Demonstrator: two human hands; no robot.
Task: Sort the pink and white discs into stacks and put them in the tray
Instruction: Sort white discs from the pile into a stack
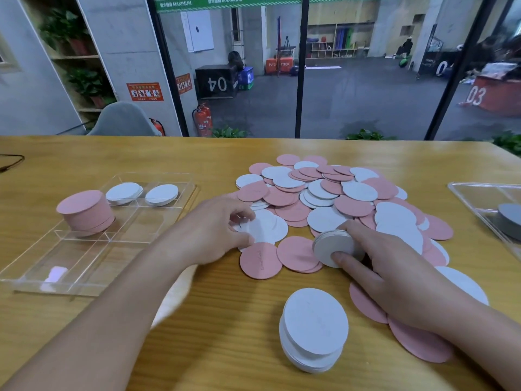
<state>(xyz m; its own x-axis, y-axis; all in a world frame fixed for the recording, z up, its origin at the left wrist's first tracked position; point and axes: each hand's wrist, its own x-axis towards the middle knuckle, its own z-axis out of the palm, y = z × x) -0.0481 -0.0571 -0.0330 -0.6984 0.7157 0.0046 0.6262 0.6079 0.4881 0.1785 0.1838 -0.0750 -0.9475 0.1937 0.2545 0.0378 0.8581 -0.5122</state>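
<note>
The right hand (394,275) clamps a thin stack of white card discs (337,246), the left hand (217,230) seemingly pinches one loose white disc (265,228); either could slip.

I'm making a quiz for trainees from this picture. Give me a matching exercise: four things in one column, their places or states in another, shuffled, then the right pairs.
Things:
1. pink stack
2. right hand
3. left hand
4. grey stack

Places or states:
A. in the right tray
B. on a loose white disc
C. in the left tray
D. gripping a small white stack

Pairs: 1-C, 2-D, 3-B, 4-A
</note>
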